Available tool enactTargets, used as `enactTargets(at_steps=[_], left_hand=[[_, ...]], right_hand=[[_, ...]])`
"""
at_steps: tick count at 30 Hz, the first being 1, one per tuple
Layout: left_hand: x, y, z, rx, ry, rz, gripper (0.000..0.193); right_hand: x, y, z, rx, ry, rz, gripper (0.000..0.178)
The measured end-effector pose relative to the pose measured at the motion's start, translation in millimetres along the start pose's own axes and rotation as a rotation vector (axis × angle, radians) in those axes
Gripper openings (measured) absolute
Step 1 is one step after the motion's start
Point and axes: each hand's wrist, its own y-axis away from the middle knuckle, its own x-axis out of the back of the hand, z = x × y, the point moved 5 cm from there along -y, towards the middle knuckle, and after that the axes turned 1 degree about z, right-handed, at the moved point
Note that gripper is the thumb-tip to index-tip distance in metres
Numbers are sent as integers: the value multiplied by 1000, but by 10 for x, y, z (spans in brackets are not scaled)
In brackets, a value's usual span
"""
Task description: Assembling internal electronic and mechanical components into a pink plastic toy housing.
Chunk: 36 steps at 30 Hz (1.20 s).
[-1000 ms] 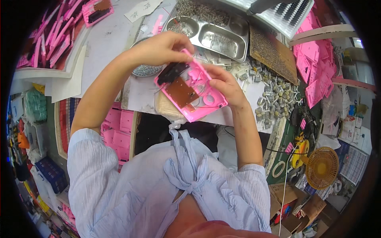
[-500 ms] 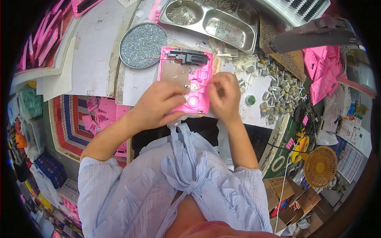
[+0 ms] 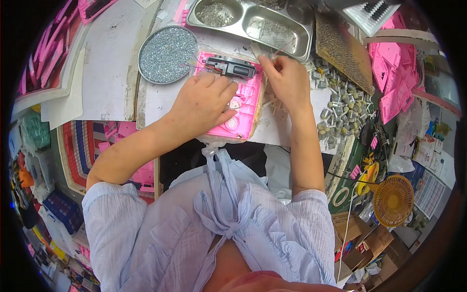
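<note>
A pink plastic shell (image 3: 247, 104) lies on the bench in front of me, with a black mechanism (image 3: 231, 66) and thin wires at its far end. My left hand (image 3: 206, 100) rests over the shell's left side, its bent fingers and thumb closed on it, covering much of the inside. To the right of the shell's far corner, my right hand (image 3: 290, 80) is closed, thumb against fingers, among small white plastic pieces. Whatever lies between those fingertips is too small to make out. A thin red wire (image 3: 282, 48) runs above that hand.
A round tin of small metal screws (image 3: 168, 54) stands left of the shell. Behind is a steel compartment tray (image 3: 248, 22) with small metal parts. Several small motors (image 3: 340, 109) lie at the right. Pink shells (image 3: 396, 80) are piled farther right; a yellow fan (image 3: 393, 200) stands below.
My right hand has moved away from the shell, up to the white pieces. My left hand has shifted farther up over the shell and now covers the brown plate.
</note>
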Motion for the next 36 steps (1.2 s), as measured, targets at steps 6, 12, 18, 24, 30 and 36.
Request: enactTargets(at_steps=[6,12,18,24,30,36], left_hand=[[38,18,-40,11,115,63,53],[141,195,375,-32,318,101,52],[-86,595,748,-301,353,-33,25],[99,679,492,-259,394,54,27],[24,669,234,-116,438,235,34],[122,853,59,-52,376,439,24]], right_hand=[[-23,-49,91,93,-125,170,37],[538,1044,-306,410,-465,-136,9],[331,1371,-476,484,-688,-466,32],[-168,1148,-425,819,-271,-52,27],[-221,949,-363,884,-208,-119,21],[-224,1096,-599,845,-94,-2,18]])
